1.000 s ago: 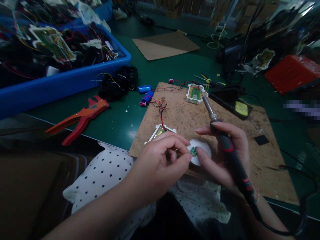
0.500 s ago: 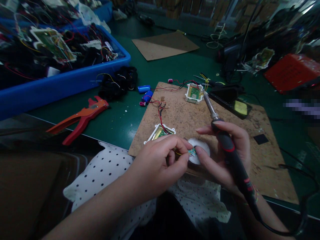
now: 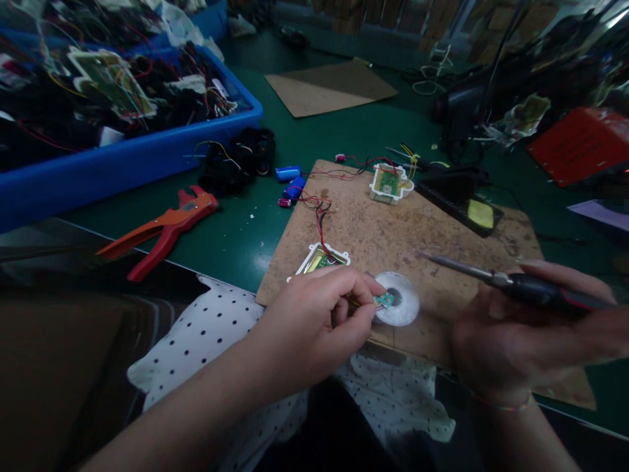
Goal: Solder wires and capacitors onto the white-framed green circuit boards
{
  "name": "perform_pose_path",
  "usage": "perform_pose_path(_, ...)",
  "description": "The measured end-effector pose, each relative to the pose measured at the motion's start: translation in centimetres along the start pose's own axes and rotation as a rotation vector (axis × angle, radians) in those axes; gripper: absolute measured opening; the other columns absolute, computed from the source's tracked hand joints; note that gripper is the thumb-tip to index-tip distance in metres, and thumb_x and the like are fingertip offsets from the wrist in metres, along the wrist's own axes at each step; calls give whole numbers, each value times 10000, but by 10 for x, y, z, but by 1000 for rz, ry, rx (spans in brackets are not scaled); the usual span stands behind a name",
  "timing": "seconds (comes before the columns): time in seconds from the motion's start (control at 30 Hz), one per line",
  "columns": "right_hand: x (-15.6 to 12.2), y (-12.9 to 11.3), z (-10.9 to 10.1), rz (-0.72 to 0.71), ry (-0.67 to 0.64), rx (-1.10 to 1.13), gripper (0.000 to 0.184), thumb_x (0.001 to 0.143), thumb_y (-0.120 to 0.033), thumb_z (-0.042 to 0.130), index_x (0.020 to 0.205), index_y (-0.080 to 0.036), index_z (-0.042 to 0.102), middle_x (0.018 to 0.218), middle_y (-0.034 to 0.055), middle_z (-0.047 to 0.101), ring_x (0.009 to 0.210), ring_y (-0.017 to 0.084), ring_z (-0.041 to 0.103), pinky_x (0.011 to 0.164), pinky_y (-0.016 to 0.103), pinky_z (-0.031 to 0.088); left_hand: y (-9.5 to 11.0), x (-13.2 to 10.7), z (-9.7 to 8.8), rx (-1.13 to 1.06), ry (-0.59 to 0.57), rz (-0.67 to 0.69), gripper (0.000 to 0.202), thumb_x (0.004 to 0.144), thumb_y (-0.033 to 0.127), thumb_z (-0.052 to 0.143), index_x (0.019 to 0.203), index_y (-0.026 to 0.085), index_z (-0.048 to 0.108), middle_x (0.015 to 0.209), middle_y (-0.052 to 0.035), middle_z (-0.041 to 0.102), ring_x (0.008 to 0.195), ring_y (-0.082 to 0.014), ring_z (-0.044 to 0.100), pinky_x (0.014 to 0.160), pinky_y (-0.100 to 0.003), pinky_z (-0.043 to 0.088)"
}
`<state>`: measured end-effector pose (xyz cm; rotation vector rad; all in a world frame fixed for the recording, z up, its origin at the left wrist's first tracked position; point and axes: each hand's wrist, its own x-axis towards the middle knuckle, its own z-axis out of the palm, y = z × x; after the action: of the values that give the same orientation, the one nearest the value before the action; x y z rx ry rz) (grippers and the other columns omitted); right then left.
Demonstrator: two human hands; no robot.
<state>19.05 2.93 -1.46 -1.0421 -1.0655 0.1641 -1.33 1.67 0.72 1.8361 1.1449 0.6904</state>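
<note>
My left hand [image 3: 329,321] pinches a small green circuit board [image 3: 386,300] with thin wires, over a white round spool [image 3: 407,308] on the brown board. In my right hand [image 3: 525,334] is a soldering iron [image 3: 535,290], its metal tip pointing left above the brown board, apart from the circuit board. Just beyond my left hand lies a white-framed case [image 3: 314,257] with a green circuit board inside and red and black wires; my hand covers part of it. A similar white case [image 3: 388,183] sits at the back of the board.
The brown board [image 3: 354,229] lies on a green table [image 3: 236,229]. Orange-red cutters [image 3: 171,223], blue cylinders [image 3: 293,188] and a blue bin [image 3: 196,141] of wired parts stand left. A stand with yellow sponge [image 3: 480,214] and a red box [image 3: 582,144] are right.
My right hand has let go of the small circuit board and moved right. The soldering iron has swung from upright to nearly level, its tip now nearer. My left hand keeps its pinch.
</note>
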Motion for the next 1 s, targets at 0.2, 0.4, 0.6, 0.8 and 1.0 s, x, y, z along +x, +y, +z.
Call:
perform_pose_path(0.2, 6, 6, -4, -63, 74, 112, 240, 882, -288, 522, 653, -220, 552, 553, -41, 415, 451, 109, 401, 400, 275, 271, 1, -1, 0, -6, 8, -5, 128, 908, 214, 596, 792, 183, 640, 1041, -37, 746, 492, -55, 436, 482, -227, 361)
perform_pose_path(0.4, 1, -4, -6, 7, -72, 132, 197, 793, -204, 530, 596, -202, 523, 526, -34, 420, 462, 110, 408, 403, 278, 261, 1, 0, -1, -19, 10, -4, 125, 903, 198, 592, 787, 186, 636, 1074, -29, 744, 500, -53, 443, 482, -226, 360)
perform_pose_path(0.6, 0, -9, -6, 69, -166, 65, 202, 797, -196, 552, 597, -219, 537, 519, -35, 431, 496, 130, 440, 432, 291, 307, 1, -1, -1, -33, 14, 15, 110, 889, 179, 604, 785, 188, 637, 1058, -14, 747, 521, -59, 469, 512, -231, 385)
perform_pose_path(0.8, 1, -6, -7, 46, -169, 80, 195, 772, -189, 563, 582, -212, 528, 506, -41, 430, 470, 119, 419, 420, 282, 287, 2, 0, -1, -46, 17, 17, 101, 871, 143, 615, 781, 185, 633, 1082, 12, 741, 523, -46, 462, 515, -226, 382)
perform_pose_path(1.0, 2, -10, -6, 87, -162, 49, 197, 731, -174, 586, 547, -205, 525, 487, -38, 466, 457, 121, 448, 424, 295, 311, 3, 0, -1, -47, 25, 7, 106, 880, 155, 611, 783, 187, 639, 1066, -1, 744, 525, -53, 477, 509, -229, 381)
